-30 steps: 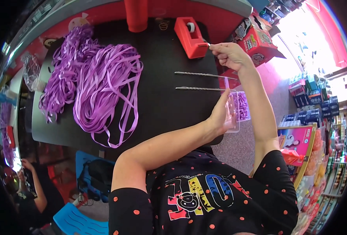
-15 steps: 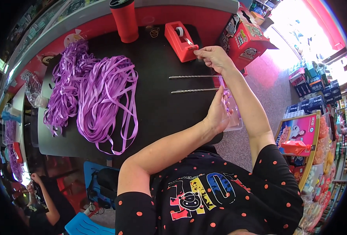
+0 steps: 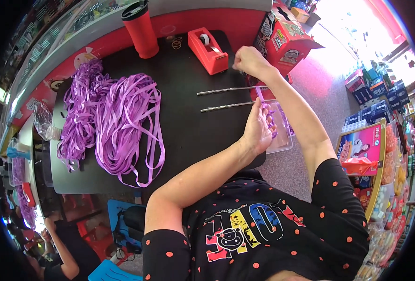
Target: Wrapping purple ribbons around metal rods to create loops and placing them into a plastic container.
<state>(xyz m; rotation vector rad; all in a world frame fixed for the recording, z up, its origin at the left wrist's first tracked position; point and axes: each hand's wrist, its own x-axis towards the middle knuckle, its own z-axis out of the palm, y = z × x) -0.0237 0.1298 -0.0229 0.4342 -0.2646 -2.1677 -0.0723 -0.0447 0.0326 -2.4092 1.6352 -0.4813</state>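
Head view: the left hand [image 3: 258, 129] is curled around a small bunch of purple ribbon loops [image 3: 269, 119] at the right edge of the black table [image 3: 184, 79], just over a clear plastic box [image 3: 282, 136] that juts past the table edge. The right hand [image 3: 247, 60] is raised and pinched shut near the red tape dispenser [image 3: 207, 50]; it appears to hold the free end of a purple ribbon strand [image 3: 260, 93] that runs down to the left hand, though what lies between the fingertips is too small to tell. Two long metal rods [image 3: 226, 97] lie side by side on the table, just left of the left hand. A big heap of loose purple ribbon [image 3: 109, 122] sits well apart at the left, and a red tumbler [image 3: 139, 30] stands at the far edge.

Doing this step well seems to depend on keeping the strand taut between the two hands, so the loops in the left hand stay even and do not slip. The left grip should stay firm but not crush the loops. The bunch is best held over the box, so that anything dropped lands inside.
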